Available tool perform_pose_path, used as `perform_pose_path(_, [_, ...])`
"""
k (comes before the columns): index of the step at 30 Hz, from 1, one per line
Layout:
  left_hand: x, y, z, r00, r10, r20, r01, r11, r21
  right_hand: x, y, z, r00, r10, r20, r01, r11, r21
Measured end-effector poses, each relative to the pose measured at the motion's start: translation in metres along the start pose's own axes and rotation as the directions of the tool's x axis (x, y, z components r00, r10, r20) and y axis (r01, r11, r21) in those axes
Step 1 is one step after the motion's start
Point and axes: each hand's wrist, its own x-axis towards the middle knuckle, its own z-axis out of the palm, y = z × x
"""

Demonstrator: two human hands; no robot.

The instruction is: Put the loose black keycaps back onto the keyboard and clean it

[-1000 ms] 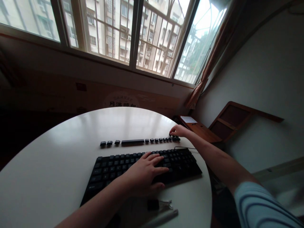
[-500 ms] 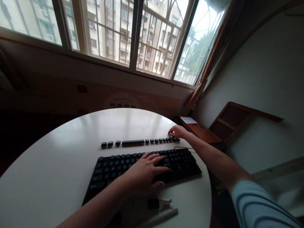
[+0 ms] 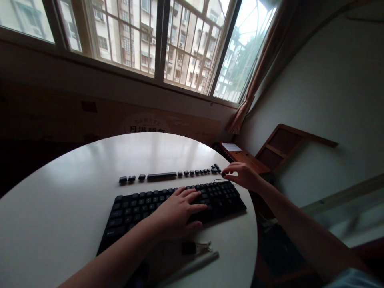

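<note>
A black keyboard (image 3: 127,212) lies slantwise on a round white table (image 3: 54,216). My left hand (image 3: 177,210) rests on its middle with the fingers spread, holding nothing. Behind the keyboard runs a row of loose black keycaps (image 3: 142,177), including a long space bar (image 3: 162,176), with a small cluster of keycaps (image 3: 215,168) at its right end. Just right of that cluster, my right hand (image 3: 243,175) has thumb and fingers closed in a pinch on a small dark keycap (image 3: 223,175), low over the table.
Nearer me lie a black-handled wire keycap puller (image 3: 196,248) and a grey stick-like tool (image 3: 195,266), partly in shadow. A thin cable (image 3: 220,180) leaves the keyboard's back right. Beyond the table's right edge stands a wooden desk (image 3: 255,162) with a paper (image 3: 231,147) on it.
My right hand has shifted right and nearer, away from the cluster at the row's end, with a keycap at its fingertips. My left hand stays on the keyboard. The view has turned slightly right.
</note>
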Motion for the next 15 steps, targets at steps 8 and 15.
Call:
perform_pose_path(8, [0.003,0.003,-0.003,1.000,-0.019,0.021,0.018,0.999,0.043,-0.091,-0.014,0.009,0.992,0.123,-0.020,-0.124,0.990,-0.066])
perform_pose_path(15, [0.001,0.002,-0.003,1.000,-0.011,-0.004,0.011,0.999,0.037,-0.095,-0.016,0.026,0.991,0.126,-0.034,-0.128,0.989,-0.070])
